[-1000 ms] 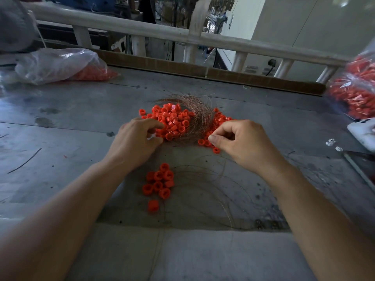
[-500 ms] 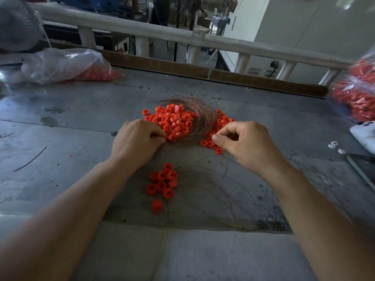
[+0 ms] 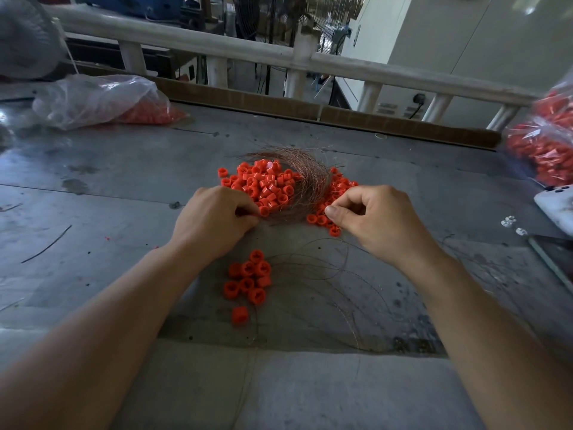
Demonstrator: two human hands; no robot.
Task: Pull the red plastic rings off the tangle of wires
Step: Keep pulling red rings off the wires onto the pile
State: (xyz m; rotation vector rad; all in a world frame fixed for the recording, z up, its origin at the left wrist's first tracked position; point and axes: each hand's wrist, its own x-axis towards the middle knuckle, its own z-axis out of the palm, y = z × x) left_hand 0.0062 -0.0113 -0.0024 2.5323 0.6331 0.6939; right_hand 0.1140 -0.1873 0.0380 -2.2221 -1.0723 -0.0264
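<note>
A tangle of thin copper-coloured wires lies mid-table, with several red plastic rings heaped on its left side and more red rings on its right. My left hand rests at the heap's near-left edge, fingers curled, fingertips pinching at a red ring there. My right hand sits at the near-right edge, thumb pressed to forefinger in a pinch on what looks like a thin wire; the grip itself is hidden. A small group of loose red rings lies nearer me between my forearms.
Loose wire strands curl over the grey table near my right forearm. A clear bag of red rings lies at the back left, another bag of red rings at the right edge, beside a white object. A wooden railing runs behind.
Both hands stay at the near edge of the tangle with only small finger movements. The view has shifted slightly; the loose rings have not moved.
</note>
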